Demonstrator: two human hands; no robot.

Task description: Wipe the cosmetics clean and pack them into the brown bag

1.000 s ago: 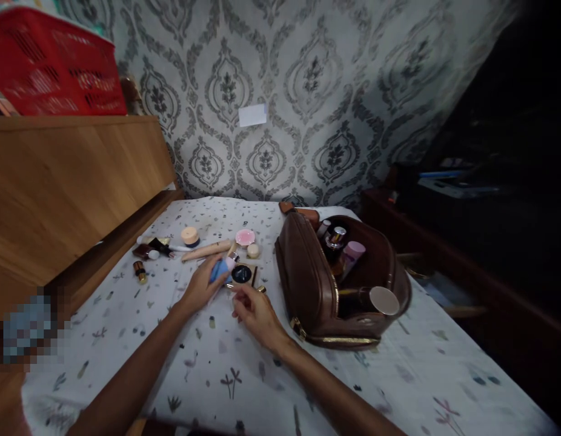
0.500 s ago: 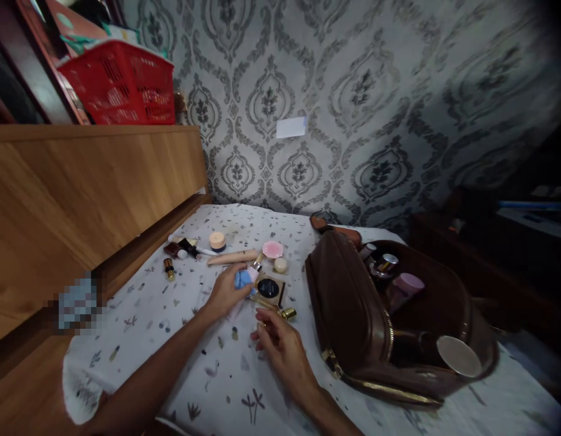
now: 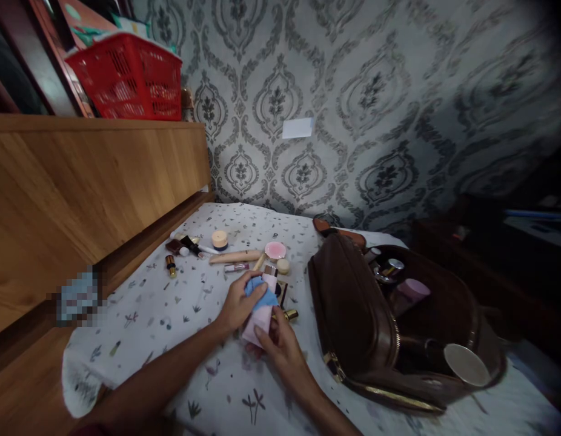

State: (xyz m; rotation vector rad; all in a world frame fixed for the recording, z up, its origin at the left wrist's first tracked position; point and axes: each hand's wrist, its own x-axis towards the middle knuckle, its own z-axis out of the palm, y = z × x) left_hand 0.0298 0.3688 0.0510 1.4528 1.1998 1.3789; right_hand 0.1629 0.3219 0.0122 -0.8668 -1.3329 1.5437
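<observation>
A pale pink cosmetic tube (image 3: 261,320) with a silvery cap is held slanted between both hands above the table. My left hand (image 3: 239,301) is closed on a blue cloth (image 3: 268,297), pressing it against the upper part of the tube. Lower down, the fingers of my right hand (image 3: 283,345) grip the tube's wide end. Just beyond the hands lie a gold-cased compact (image 3: 284,292), partly hidden, and a gold tube (image 3: 291,314). A lip gloss (image 3: 236,267), a round pink case (image 3: 275,250) and a small cream jar (image 3: 283,266) lie farther back.
An open brown bag (image 3: 348,303) holding several cosmetics stands on the right. At the back left are an orange-lidded jar (image 3: 219,240), a long beige item (image 3: 235,257) and a small dark-and-gold bottle (image 3: 170,266). A wooden cabinet (image 3: 94,181) with a red basket (image 3: 135,79) borders the left.
My right hand has closed on the lower end of the pink tube. The tube and blue cloth have moved right and nearer, uncovering the lip gloss. The view has shifted slightly.
</observation>
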